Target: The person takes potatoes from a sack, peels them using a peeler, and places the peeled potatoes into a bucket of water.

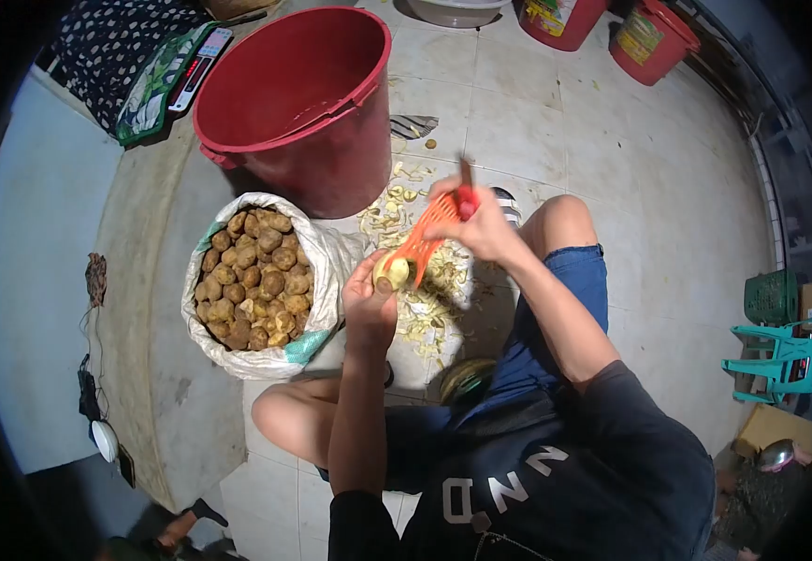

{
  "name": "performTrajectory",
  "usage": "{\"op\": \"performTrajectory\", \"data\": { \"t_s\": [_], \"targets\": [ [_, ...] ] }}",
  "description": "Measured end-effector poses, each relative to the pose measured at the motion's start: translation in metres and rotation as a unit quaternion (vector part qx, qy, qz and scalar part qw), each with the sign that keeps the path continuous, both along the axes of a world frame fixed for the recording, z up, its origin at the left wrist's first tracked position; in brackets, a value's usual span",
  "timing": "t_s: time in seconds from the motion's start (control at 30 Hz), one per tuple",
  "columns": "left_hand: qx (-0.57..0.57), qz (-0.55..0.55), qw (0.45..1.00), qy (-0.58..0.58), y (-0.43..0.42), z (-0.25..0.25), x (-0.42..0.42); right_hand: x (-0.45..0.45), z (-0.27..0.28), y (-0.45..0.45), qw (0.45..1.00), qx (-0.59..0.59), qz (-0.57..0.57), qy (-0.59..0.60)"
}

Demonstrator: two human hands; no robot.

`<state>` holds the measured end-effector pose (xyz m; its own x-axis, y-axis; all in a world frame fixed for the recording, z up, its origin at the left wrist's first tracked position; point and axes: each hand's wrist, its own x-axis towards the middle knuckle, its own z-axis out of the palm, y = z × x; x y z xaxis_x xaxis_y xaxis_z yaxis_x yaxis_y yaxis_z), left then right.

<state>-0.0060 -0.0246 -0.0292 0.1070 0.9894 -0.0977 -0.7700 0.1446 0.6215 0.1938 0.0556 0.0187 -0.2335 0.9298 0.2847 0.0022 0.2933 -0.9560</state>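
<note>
My left hand (369,297) is closed round a partly peeled potato (395,271), its pale flesh showing beside a patch of brown skin. An orange peeler (431,224) with a slotted body is gripped in my right hand (488,232), its lower end right at the potato. At the same hand there is also a red piece (467,202) with a dark narrow part sticking up; motion blur hides what it is. Below both hands, potato peelings (434,323) lie scattered on the floor. A white woven sack (326,248) full of unpeeled potatoes (252,271) stands left of my left hand.
A large red tub (350,164) stands behind the sack. A digital scale (202,70) sits at the upper left. Red buckets (645,42) and a pale basin (456,11) are along the far side. To the right are a turquoise stool (780,360) and a green basket (769,297).
</note>
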Motion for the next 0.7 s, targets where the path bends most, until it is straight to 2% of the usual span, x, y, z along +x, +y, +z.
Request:
{"op": "performTrajectory", "data": {
  "t_s": [0.07, 0.13, 0.2, 0.27, 0.3, 0.33, 0.4, 0.43, 0.47, 0.53, 0.57, 0.6, 0.63, 0.7],
  "targets": [
    [0.037, -0.001, 0.999, -0.004, 0.001, -0.005, 0.002, 0.005, -0.006, 0.003, 0.998, -0.039, 0.011, -0.038],
    [0.017, 0.01, 1.0, 0.007, -0.001, 0.003, 0.001, 0.015, -0.019, 0.021, 0.991, -0.126, -0.046, 0.003],
    [0.026, -0.008, 0.999, 0.026, -0.001, -0.005, -0.005, 0.015, -0.009, 0.017, 0.99, -0.128, -0.042, 0.044],
    [0.022, -0.006, 0.999, 0.05, -0.002, 0.001, -0.004, 0.005, 0.01, 0.001, 0.997, -0.043, 0.06, 0.004],
    [0.02, -0.006, 0.997, 0.072, -0.002, 0.003, -0.002, 0.006, 0.005, 0.005, 0.996, -0.019, 0.033, -0.078],
    [0.019, -0.009, 0.997, 0.072, -0.004, 0.002, -0.002, 0.012, -0.003, 0.01, 0.996, -0.021, 0.03, -0.078],
    [0.016, -0.012, 0.994, 0.103, -0.002, 0.006, -0.005, 0.021, -0.001, 0.023, 0.99, -0.137, -0.03, -0.022],
    [0.017, -0.011, 0.994, 0.104, 0.0, 0.009, -0.006, 0.023, 0.004, 0.019, 0.986, -0.166, -0.004, -0.011],
    [0.045, -0.02, 0.989, 0.138, 0.0, 0.011, -0.007, 0.019, 0.007, 0.015, 0.986, -0.167, -0.003, -0.01],
    [0.07, -0.033, 0.982, 0.172, -0.002, 0.018, -0.005, 0.011, 0.015, 0.007, 0.993, -0.022, 0.068, -0.092],
    [0.084, -0.04, 0.977, 0.193, -0.002, 0.02, -0.003, 0.017, 0.018, 0.013, 0.989, -0.055, 0.048, -0.126],
    [0.101, -0.044, 0.97, 0.215, -0.002, 0.022, -0.002, 0.028, -0.006, 0.028, 0.987, -0.07, 0.012, -0.141],
    [0.105, -0.043, 0.97, 0.215, 0.0, 0.018, -0.003, 0.036, -0.018, 0.034, 0.99, -0.095, 0.008, -0.101],
    [-0.001, -0.027, 0.984, 0.174, 0.0, 0.008, -0.01, 0.035, -0.02, 0.035, 0.991, -0.122, 0.009, -0.059]
  ]
}}
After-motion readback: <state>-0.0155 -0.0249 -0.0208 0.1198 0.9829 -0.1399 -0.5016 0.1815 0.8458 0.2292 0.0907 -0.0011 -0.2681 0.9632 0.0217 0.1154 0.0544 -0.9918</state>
